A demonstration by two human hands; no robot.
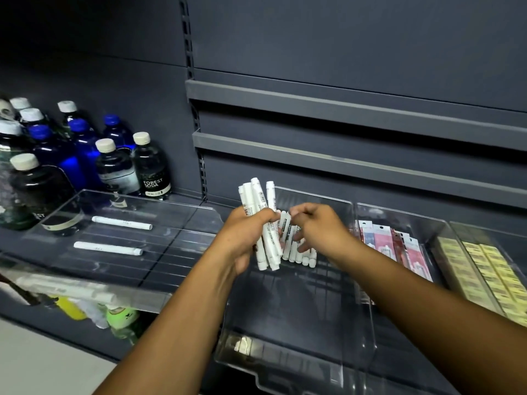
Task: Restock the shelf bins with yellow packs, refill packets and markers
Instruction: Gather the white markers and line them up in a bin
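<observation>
In the head view, a bundle of white markers point(261, 223) is gripped upright in the left hand point(248, 235), its fingers curled round them, over the back of the middle bin point(299, 352). A row point(299, 253) of further markers is laid side by side on the bin floor, just right of the bundle. The right hand point(319, 226) is held over that row. Its fingertips are curled and appear to pinch the top of a marker at the row's left end, though the contact is partly hidden. Refill packets point(383, 243) are stood in the next bin to the right, and yellow packs point(490, 269) are lined up beyond them. Two loose markers point(121, 222) are seen lying apart on the clear tray point(171, 252) at the left, with bottles point(151, 166) ranged behind it.

The marker step is judged to be in hand, the packets and packs looking already stocked. Next, a marker would need to be drawn from the bundle and laid parallel against the row, with the bundle kept tight so that none slips out. The two loose ones may then be gathered.
</observation>
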